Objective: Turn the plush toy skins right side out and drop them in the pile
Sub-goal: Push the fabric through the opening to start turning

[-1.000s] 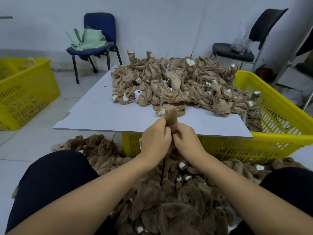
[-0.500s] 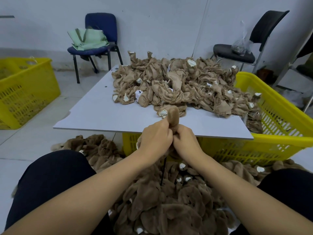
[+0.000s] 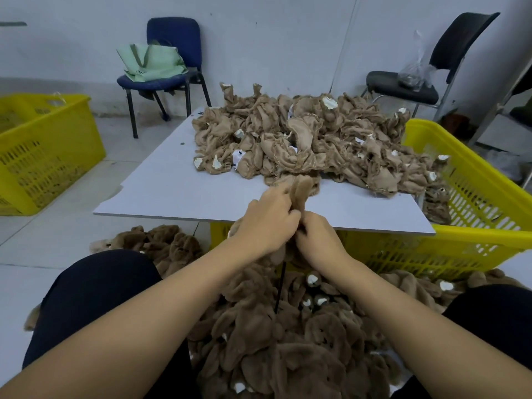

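Both hands grip one brown plush skin over the near edge of the white board. My left hand holds its left side, and my right hand pinches it lower on the right. A furry limb of the skin sticks up above my fingers. A thin black rod hangs below the hands. A heap of inside-out tan skins covers the far right of the board. Between my knees lies the pile of furry turned skins.
A yellow crate sits under and right of the board, another yellow crate stands at far left. A blue chair with a green bag and a black chair stand by the wall. My dark-clad knees flank the pile.
The furry limb has pushed a little further up out of my fists. My left fingers have shifted higher on the skin; both hands stay at the board's edge.
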A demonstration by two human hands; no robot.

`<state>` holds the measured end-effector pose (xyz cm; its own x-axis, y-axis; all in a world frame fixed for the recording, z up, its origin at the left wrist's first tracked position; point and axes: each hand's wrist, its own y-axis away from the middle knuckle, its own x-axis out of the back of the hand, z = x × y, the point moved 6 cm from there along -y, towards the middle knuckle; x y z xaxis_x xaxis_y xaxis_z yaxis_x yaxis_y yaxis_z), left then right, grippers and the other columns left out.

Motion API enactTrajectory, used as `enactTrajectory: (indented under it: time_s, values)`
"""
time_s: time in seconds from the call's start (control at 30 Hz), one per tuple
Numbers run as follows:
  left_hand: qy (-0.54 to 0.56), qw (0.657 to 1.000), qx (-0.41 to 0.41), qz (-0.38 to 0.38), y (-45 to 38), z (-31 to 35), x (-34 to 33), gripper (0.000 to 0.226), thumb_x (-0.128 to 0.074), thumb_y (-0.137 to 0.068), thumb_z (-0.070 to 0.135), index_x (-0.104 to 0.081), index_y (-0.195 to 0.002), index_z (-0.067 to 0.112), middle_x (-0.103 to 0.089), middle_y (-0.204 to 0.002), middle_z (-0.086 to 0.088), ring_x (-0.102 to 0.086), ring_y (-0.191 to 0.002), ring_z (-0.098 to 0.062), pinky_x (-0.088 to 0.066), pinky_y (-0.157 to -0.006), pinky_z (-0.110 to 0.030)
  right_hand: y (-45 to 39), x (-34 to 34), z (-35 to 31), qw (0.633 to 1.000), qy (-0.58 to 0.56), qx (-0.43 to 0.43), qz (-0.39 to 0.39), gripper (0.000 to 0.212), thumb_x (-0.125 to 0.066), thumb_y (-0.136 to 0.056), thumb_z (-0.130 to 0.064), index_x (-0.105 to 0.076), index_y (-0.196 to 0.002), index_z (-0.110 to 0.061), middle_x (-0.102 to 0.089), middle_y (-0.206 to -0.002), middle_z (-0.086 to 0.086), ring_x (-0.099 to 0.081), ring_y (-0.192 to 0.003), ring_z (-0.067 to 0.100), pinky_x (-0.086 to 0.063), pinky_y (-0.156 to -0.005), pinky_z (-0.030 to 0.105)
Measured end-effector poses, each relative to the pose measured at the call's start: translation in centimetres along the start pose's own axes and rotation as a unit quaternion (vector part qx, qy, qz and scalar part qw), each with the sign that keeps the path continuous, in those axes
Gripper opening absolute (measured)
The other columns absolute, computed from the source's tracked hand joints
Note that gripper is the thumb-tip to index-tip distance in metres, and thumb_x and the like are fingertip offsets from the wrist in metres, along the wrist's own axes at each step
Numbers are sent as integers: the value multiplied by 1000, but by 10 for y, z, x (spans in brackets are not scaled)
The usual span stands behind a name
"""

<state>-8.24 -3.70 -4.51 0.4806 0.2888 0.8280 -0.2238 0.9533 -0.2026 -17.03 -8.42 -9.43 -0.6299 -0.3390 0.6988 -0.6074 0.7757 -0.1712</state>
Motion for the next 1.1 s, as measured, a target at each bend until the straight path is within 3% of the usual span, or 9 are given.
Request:
enactTrajectory:
  time_s: [0.13,0.23,0.37,0.47,0.63,0.73,0.8,0.97,1.1]
  values:
    - [325,945,-14,39,-1,11,16,34,-59,-99,13,-60,-80,-15,-59,-78,-29,-60,-71,-23,-49,-70,-30,3,-2,-19,998,24,49,21,25,-52,-83,-5,-46,-73,-27,-56,-79,-2,-56,-69,27,-41,-52,35]
    - [365,924,-59,101,-3,19,24,42,-59,-100,7,-55,-64,-15,-56,-70,-33,-52,-65,-36,-46,-69,-33,-1,1,-31,997,-2,61,48,22,-48,-80,-15,-39,-67,-30,-47,-66,-10,-49,-57,16,-28,-47,28]
    - [397,905,-31,149,3,5,4,37,-61,-99,8,-58,-65,-5,-59,-69,-21,-57,-69,-32,-50,-74,-38,1,-8,-21,998,12,59,35,14,-53,-87,-9,-52,-85,-23,-50,-69,-13,-55,-64,18,-37,-50,28]
    - [447,889,64,73,-1,-13,-26,28,-64,-99,20,-64,-74,9,-67,-70,-2,-65,-75,-16,-53,-80,-34,4,-17,-5,1000,13,13,0,32,-53,-95,-8,-57,-126,-6,-65,-112,13,-64,-84,32,-55,-69,48]
    - [399,913,71,40,-9,-14,-27,28,-62,-100,32,-66,-79,14,-68,-75,3,-67,-81,-15,-54,-87,-37,2,-14,-2,999,-24,-4,-33,57,-51,-92,-3,-38,-147,-7,-55,-136,12,-64,-102,35,-55,-85,51]
    - [320,945,72,-1,-16,-15,-20,48,-65,-92,51,-66,-117,11,-69,-116,-6,-63,-115,-22,-46,-107,-45,-3,-4,-9,985,-165,-13,-44,43,-56,-87,-8,-56,-129,-20,-67,-113,-4,-64,-113,17,-53,-84,22]
    - [262,960,66,-68,-16,-19,-14,66,-63,-86,63,-53,-137,22,-55,-140,-6,-50,-133,-23,-37,-114,-44,-3,0,-15,982,-174,1,-74,41,-60,-78,-18,-61,-118,-24,-70,-107,-6,-67,-104,10,-55,-80,20]
    - [90,931,-20,-355,9,-50,-2,57,-78,-82,46,-54,-128,21,-63,-127,3,-59,-119,-14,-45,-106,-33,-1,13,-16,985,-167,42,-22,4,-68,-94,-14,-71,-92,-12,-74,-90,3,-70,-89,11,-56,-78,33]
    - [71,948,0,-310,3,-66,19,26,-88,-77,28,-69,-87,14,-68,-78,11,-63,-76,-7,-51,-68,-22,3,23,-25,954,-292,48,44,4,-69,-95,-12,-71,-92,-10,-76,-87,-2,-70,-85,5,-53,-72,19]
